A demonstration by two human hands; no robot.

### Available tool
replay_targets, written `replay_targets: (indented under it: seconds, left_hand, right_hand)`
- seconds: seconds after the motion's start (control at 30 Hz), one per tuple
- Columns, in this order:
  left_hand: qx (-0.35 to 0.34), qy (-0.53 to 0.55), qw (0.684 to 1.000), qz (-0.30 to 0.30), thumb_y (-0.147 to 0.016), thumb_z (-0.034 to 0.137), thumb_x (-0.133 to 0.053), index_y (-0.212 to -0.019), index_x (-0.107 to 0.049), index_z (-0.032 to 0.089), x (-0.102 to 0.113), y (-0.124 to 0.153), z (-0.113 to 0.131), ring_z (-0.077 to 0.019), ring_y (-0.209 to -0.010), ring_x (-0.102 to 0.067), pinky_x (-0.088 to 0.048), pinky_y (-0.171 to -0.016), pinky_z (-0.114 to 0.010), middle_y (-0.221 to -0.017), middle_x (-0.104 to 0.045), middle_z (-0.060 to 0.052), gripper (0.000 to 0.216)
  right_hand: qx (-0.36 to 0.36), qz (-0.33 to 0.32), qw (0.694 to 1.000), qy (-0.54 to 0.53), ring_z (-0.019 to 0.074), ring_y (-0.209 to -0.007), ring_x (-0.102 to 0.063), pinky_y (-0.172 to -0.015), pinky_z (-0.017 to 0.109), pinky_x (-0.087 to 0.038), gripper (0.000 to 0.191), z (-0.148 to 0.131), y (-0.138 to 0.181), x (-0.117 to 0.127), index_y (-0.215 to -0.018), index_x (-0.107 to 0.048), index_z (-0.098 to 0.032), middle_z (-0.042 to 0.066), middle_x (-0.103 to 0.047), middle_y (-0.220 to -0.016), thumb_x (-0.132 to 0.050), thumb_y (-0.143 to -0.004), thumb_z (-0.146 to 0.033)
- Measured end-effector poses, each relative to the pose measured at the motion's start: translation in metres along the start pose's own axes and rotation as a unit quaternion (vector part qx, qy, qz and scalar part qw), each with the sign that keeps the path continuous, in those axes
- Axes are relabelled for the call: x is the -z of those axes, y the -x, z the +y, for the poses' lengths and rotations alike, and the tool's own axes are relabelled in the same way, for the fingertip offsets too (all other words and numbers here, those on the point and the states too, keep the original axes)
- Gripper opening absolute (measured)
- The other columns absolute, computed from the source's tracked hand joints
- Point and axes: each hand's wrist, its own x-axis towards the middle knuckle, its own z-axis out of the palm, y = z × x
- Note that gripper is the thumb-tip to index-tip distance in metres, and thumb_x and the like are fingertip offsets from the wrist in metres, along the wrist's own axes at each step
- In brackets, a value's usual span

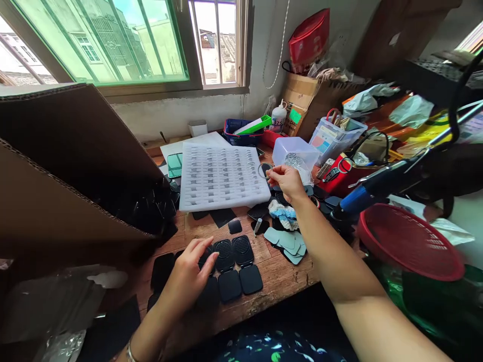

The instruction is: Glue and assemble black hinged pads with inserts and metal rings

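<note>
My left hand (190, 269) hovers over or rests by the black hinged compact cases (242, 250), thumb and fingers apart; I cannot tell if it touches them. Several of these cases lie opened flat in rows on the wooden table, their upper halves showing round ridged recesses. My right hand (287, 182) pinches a thin round ring (261, 172) at the right edge of a white foam tray (196, 202). Rows of slots in that tray hold thin pieces. A small dark square (234, 227) and a short metal cylinder (258, 226) lie between the tray and the cases.
Grey rounded plates (289, 244) and a blue-white cloth (284, 216) lie under my right forearm. Behind stand a clear plastic box (292, 151), a blue basket (241, 133) and a glue bottle (278, 118). A large cardboard box (75, 156) blocks the left; a red sieve (411, 241) sits right.
</note>
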Motion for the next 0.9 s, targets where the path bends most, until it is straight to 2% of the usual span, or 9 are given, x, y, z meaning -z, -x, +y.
replay_targets:
  seconds: [0.07, 0.13, 0.23, 0.33, 0.43, 0.5, 0.6, 0.73, 0.9]
  left_hand:
    - [-0.016, 0.021, 0.999, -0.017, -0.097, 0.037, -0.055, -0.119, -0.067, 0.019, -0.003, 0.008, 0.006, -0.0202, -0.092, -0.072, -0.061, -0.082, -0.032, -0.106, -0.072, -0.008, 0.032]
    - [-0.031, 0.042, 0.998, -0.034, -0.097, 0.034, -0.055, -0.120, -0.068, 0.020, -0.007, 0.014, 0.012, -0.0192, -0.093, -0.073, -0.061, -0.080, -0.029, -0.108, -0.072, -0.008, 0.029]
    - [-0.041, 0.058, 0.996, -0.055, -0.098, 0.030, -0.053, -0.121, -0.067, 0.019, -0.017, 0.020, 0.017, -0.0184, -0.096, -0.072, -0.061, -0.082, -0.028, -0.110, -0.072, -0.008, 0.029]
    - [-0.048, 0.014, 0.996, -0.071, -0.099, 0.028, -0.051, -0.123, -0.066, 0.017, -0.029, 0.024, 0.015, -0.0214, -0.106, -0.069, -0.059, -0.093, -0.036, -0.117, -0.071, -0.011, 0.030]
    - [-0.073, -0.076, 0.987, -0.120, -0.097, 0.022, -0.053, -0.124, -0.065, 0.017, -0.044, 0.026, 0.013, -0.0275, -0.116, -0.063, -0.054, -0.100, -0.046, -0.124, -0.069, -0.011, 0.030]
    - [-0.087, -0.125, 0.975, -0.161, -0.096, 0.019, -0.055, -0.123, -0.066, 0.017, -0.052, 0.026, 0.014, -0.0297, -0.120, -0.060, -0.051, -0.099, -0.049, -0.126, -0.069, -0.011, 0.029]
    - [-0.095, -0.170, 0.963, -0.188, -0.095, 0.020, -0.057, -0.121, -0.066, 0.017, -0.060, 0.023, 0.017, -0.0303, -0.122, -0.057, -0.048, -0.099, -0.049, -0.126, -0.069, -0.011, 0.028]
    - [-0.090, -0.193, 0.954, -0.211, -0.095, 0.021, -0.058, -0.120, -0.066, 0.017, -0.063, 0.020, 0.021, -0.0306, -0.123, -0.056, -0.044, -0.100, -0.050, -0.125, -0.069, -0.010, 0.027]
    - [-0.090, -0.193, 0.953, -0.214, -0.095, 0.021, -0.058, -0.122, -0.065, 0.018, -0.062, 0.021, 0.018, -0.0300, -0.124, -0.055, -0.042, -0.101, -0.050, -0.127, -0.068, -0.010, 0.028]
  right_hand:
    - [-0.022, -0.022, 0.996, -0.083, 0.0136, -0.058, -0.062, -0.055, 0.027, -0.054, 0.040, -0.009, 0.040, 0.004, -0.082, -0.061, -0.016, 0.003, -0.065, -0.072, -0.070, -0.080, -0.055]
    - [-0.090, -0.072, 0.964, -0.239, 0.0133, -0.055, -0.063, -0.051, 0.025, -0.053, 0.045, -0.018, 0.083, 0.004, -0.080, -0.064, -0.015, 0.004, -0.067, -0.070, -0.083, -0.066, -0.054]
    - [-0.150, -0.109, 0.931, -0.315, 0.0128, -0.052, -0.063, -0.048, 0.024, -0.053, 0.042, -0.022, 0.136, -0.001, -0.078, -0.068, -0.014, 0.003, -0.069, -0.069, -0.088, -0.063, -0.048]
    - [-0.084, -0.107, 0.961, -0.240, 0.0170, -0.064, -0.070, -0.060, 0.030, -0.059, 0.030, -0.008, 0.170, -0.014, -0.085, -0.075, -0.016, 0.005, -0.073, -0.075, -0.081, -0.076, -0.044]
    - [0.082, -0.092, 0.989, -0.082, 0.0212, -0.089, -0.073, -0.081, 0.036, -0.061, 0.013, 0.019, 0.188, -0.031, -0.090, -0.078, -0.021, 0.008, -0.076, -0.093, -0.071, -0.088, -0.032]
    - [0.173, -0.088, 0.981, 0.014, 0.0215, -0.098, -0.071, -0.089, 0.037, -0.060, 0.014, 0.036, 0.193, -0.043, -0.097, -0.077, -0.022, 0.009, -0.074, -0.103, -0.064, -0.093, -0.025]
    - [0.244, -0.097, 0.956, 0.128, 0.0214, -0.105, -0.070, -0.092, 0.036, -0.059, 0.020, 0.052, 0.193, -0.057, -0.107, -0.074, -0.020, 0.011, -0.071, -0.113, -0.056, -0.097, -0.019]
    - [0.287, -0.111, 0.923, 0.231, 0.0237, -0.107, -0.070, -0.091, 0.035, -0.059, 0.021, 0.054, 0.188, -0.064, -0.108, -0.072, -0.018, 0.013, -0.070, -0.120, -0.054, -0.097, -0.017]
    - [0.299, -0.122, 0.907, 0.271, 0.0257, -0.104, -0.070, -0.087, 0.037, -0.060, 0.022, 0.049, 0.187, -0.063, -0.105, -0.073, -0.017, 0.014, -0.070, -0.119, -0.053, -0.097, -0.015]
